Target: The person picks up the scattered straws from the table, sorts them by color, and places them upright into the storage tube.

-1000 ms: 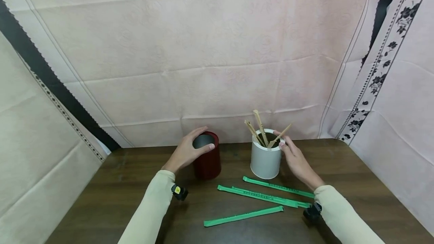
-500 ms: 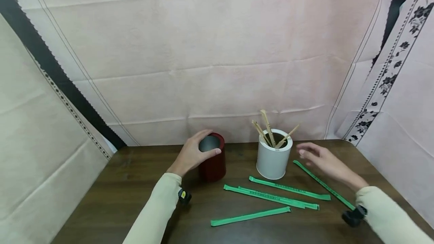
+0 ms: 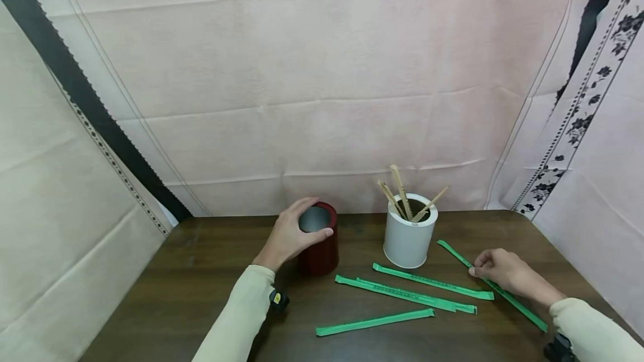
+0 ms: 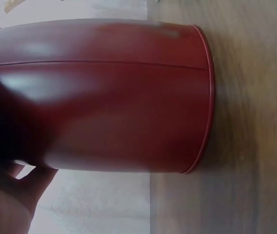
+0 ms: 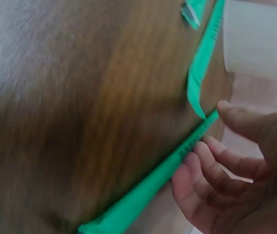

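Note:
My left hand grips the top of a dark red cylindrical holder, thumb across the near side and fingers around the far rim. The holder stands upright; its grey inside shows nothing in it. In the left wrist view its seamed red side fills the middle. At the right, my right hand has its thumb and curled fingertips about a slim green printed packet lying slantwise on the table. The right wrist view shows the thumb at this green packet and the other fingers along its edge.
A white cylindrical holder with several thin wooden sticks stands right of the red one. More green packets lie in front: one nearest the white holder, an overlapping pair and a front one. A pale cloth hangs behind the table.
My right hand has left the white holder's rim and moved right and down to the slanted green packet. My left hand stays on the red holder. The view has shifted slightly.

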A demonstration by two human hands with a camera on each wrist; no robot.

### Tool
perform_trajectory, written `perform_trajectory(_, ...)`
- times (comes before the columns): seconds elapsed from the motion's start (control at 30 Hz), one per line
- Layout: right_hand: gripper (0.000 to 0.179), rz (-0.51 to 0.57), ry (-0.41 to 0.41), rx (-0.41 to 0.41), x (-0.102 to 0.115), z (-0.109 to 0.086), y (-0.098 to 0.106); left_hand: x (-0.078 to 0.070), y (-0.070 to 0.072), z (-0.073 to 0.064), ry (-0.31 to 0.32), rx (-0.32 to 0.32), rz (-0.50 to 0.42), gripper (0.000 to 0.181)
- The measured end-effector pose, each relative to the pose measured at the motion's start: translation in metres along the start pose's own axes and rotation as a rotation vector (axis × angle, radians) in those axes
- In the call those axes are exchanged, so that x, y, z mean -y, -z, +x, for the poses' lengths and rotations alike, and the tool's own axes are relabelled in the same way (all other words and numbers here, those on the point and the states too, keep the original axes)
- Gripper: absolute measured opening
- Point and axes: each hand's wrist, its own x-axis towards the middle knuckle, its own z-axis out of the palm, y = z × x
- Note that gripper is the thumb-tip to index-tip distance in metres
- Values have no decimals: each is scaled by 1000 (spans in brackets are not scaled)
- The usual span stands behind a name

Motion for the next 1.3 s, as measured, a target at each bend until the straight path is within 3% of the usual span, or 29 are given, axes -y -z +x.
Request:
perform_trajectory(0.17,9,-52,17,-36,7,5,-8,-3,-3,-2,6,-21,-11,73)
perform_trajectory(0.3,10,-88,40,-84,13,4,-7,-3,-2,-3,8,-21,-3,71)
perform_trajectory(0.4,9,-112,93,-202,17,-2,1,-4,-5,-3,10,-16,-5,71)
perform_trajectory(0.53,13,-116,192,-426,34,-18,17,-5,-7,-3,14,-10,-3,71)
perform_trajectory(0.67,18,-74,292,-607,66,-35,36,-4,-6,-4,9,-19,-1,70)
perform_trajectory(0.77,24,14,374,-670,96,-48,49,-4,-5,-4,2,-31,-1,69)
perform_trajectory(0.9,31,138,446,-675,141,-61,61,-2,-2,-4,1,-29,9,69)
perform_trajectory(1.03,25,282,501,-653,187,-65,65,-1,0,-4,15,-7,20,71)
perform_trajectory(1.3,20,555,744,-676,265,-42,53,-6,0,-3,31,5,33,74)
